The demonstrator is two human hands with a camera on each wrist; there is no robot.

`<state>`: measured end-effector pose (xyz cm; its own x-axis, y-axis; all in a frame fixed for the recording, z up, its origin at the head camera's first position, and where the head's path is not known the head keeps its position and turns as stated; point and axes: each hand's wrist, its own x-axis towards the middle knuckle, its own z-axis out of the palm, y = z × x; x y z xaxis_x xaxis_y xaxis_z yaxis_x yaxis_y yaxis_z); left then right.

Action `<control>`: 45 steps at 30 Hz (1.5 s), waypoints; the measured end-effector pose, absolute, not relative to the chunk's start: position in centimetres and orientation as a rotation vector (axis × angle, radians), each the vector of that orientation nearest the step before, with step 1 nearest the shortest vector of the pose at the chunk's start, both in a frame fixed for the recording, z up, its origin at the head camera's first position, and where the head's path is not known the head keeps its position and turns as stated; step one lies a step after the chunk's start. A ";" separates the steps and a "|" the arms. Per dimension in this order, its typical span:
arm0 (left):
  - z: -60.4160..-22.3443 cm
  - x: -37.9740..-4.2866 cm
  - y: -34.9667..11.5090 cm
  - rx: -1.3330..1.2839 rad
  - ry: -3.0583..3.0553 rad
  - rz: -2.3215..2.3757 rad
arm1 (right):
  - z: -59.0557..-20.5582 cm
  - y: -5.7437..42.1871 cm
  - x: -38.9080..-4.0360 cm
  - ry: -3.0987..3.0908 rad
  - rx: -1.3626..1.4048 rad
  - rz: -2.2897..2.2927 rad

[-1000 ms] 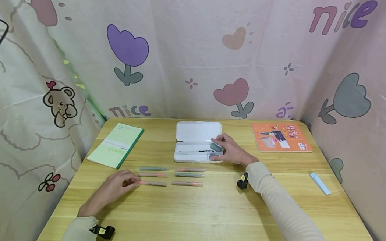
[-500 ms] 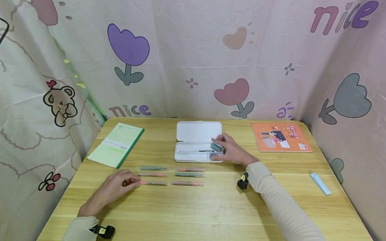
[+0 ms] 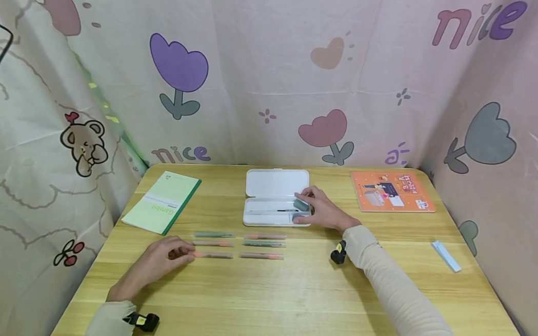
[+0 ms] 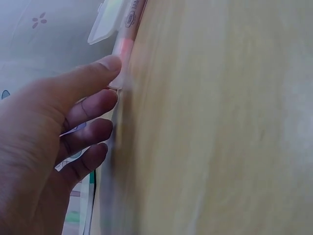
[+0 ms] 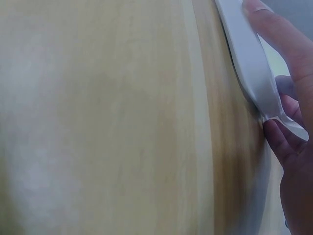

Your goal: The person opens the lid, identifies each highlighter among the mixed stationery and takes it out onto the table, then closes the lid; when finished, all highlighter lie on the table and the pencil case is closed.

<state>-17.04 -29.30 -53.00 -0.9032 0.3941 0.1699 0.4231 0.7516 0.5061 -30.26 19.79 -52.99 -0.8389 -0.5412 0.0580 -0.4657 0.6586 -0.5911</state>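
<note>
A white pencil case [image 3: 277, 183] lies open at the table's back middle. My right hand [image 3: 324, 210] grips its right end, thumb at the front edge and fingers near the hinge. Inside are a grey-green block [image 3: 300, 205] and a thin dark stick [image 3: 287, 210]. Several pens with clear caps lie in two columns in front of the case. At the front left one, a brownish pen [image 3: 217, 256] with a pink band, my left hand [image 3: 161, 259] pinches the left end. In the left wrist view my thumb tip sits on that pen's clear end [image 4: 116, 81].
A green notebook [image 3: 160, 202] lies at the left, and an orange booklet [image 3: 392, 192] at the back right. Near the right edge is a light-blue strip [image 3: 446, 256]. Printed curtains [image 3: 256, 74] stand behind and beside the wooden table [image 3: 279, 307].
</note>
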 end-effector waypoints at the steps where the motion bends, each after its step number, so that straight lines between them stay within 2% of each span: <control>1: -52.9 -17.1 -29.3 -0.668 -2.891 -0.857 | -53.0 19.8 -30.3 2.746 -0.834 -0.926; 7: -51.8 -17.7 -29.5 -0.567 -2.848 -0.822 | -53.0 20.0 -30.3 2.747 -0.831 -0.913; 14: -50.9 -20.8 -28.3 -0.597 -2.811 -0.825 | -53.2 20.0 -30.4 2.747 -0.836 -0.921; 23: -49.1 -25.5 -23.2 -0.682 -2.966 -0.911 | -53.5 20.1 -30.6 2.742 -0.830 -0.919; 30: -49.5 -28.5 -19.0 -0.850 -3.011 -0.776 | -53.4 20.0 -30.6 2.740 -0.817 -0.921; 38: -49.5 -29.4 -16.2 -0.928 -3.099 -0.776 | -53.1 19.7 -30.4 2.746 -0.835 -0.943; 45: -49.8 -29.3 -15.5 -0.942 -3.132 -0.754 | -53.0 19.8 -30.2 2.754 -0.836 -0.967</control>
